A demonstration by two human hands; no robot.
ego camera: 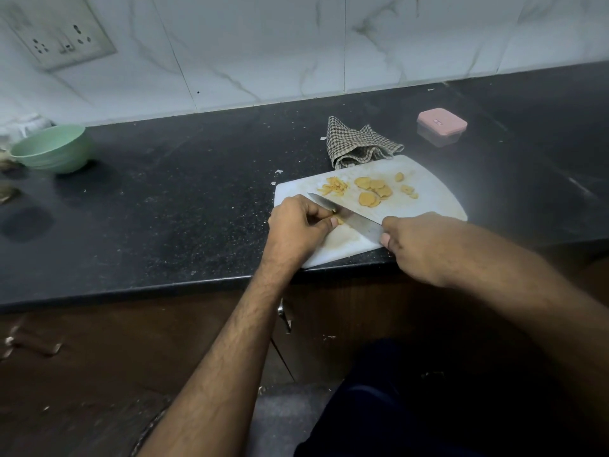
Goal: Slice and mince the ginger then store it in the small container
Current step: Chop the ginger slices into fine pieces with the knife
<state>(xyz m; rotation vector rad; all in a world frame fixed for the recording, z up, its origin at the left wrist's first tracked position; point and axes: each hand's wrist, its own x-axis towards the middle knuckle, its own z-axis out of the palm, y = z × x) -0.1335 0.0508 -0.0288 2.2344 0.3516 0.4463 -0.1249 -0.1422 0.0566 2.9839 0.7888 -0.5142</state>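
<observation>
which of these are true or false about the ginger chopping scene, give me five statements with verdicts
1. The right hand holds the steel kitchen knife. True.
2. The small clear container with the pink lid is open and full of ginger. False: its lid is on, and it stands on the black counter beyond the board.
3. Round ginger slices lie on the white cutting board. True.
4. The checked cloth covers the pale green bowl. False: the cloth lies at the board's far edge; the bowl is far left.
5. The left hand rests idle off the board. False: it pinches a ginger piece against the blade.
</observation>
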